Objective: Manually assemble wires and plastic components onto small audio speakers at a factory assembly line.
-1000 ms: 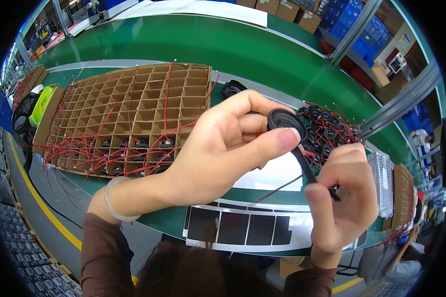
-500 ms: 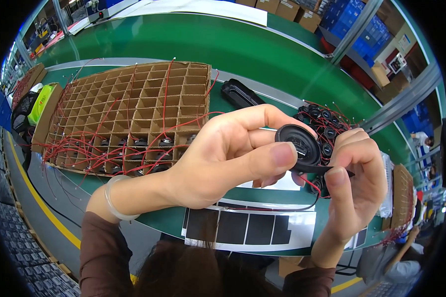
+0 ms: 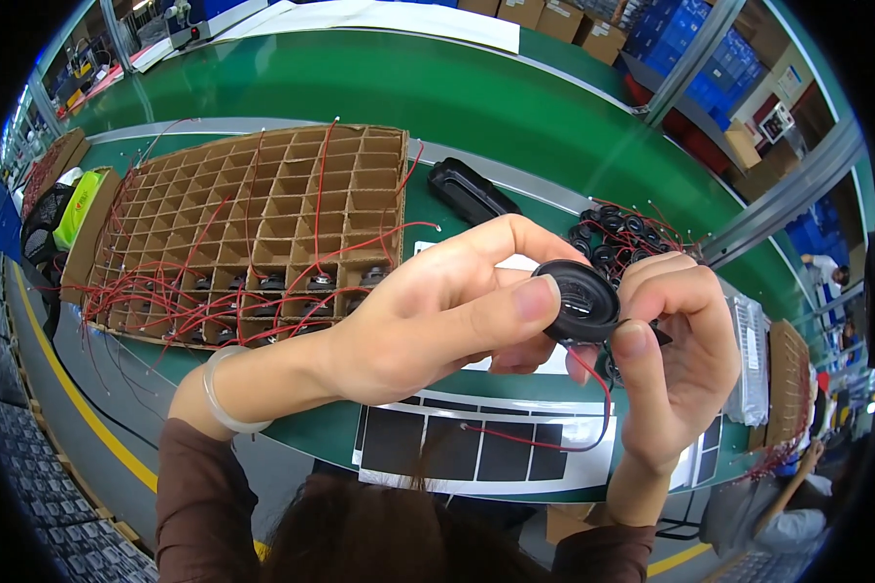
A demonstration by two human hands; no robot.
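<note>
Between the thumb and fingers of my left hand (image 3: 437, 316) is a small round black speaker (image 3: 581, 301), tilted with its dished face showing. A thin red wire (image 3: 608, 408) hangs from its lower edge and curls back to the left. My right hand (image 3: 685, 340) pinches a small black strip (image 3: 662, 333) at the speaker's right rim. Part of the strip is hidden by the fingers, so how far it touches the rim is unclear. Below both hands lies a white sheet (image 3: 589, 457) with black rectangular pieces on it.
A cardboard divider box (image 3: 292, 185) at the left holds speakers with red wires in its near cells. Behind my hands are a black plastic case (image 3: 472, 189) and a heap of wired speakers (image 3: 632, 228). Beyond runs a green belt (image 3: 360, 83). Clear plastic packs (image 3: 747, 364) stand at the right.
Both hands have shifted slightly left with the speaker and have come closer together. Less of the black strip shows between them. The red wire has swung lower over the sheet.
</note>
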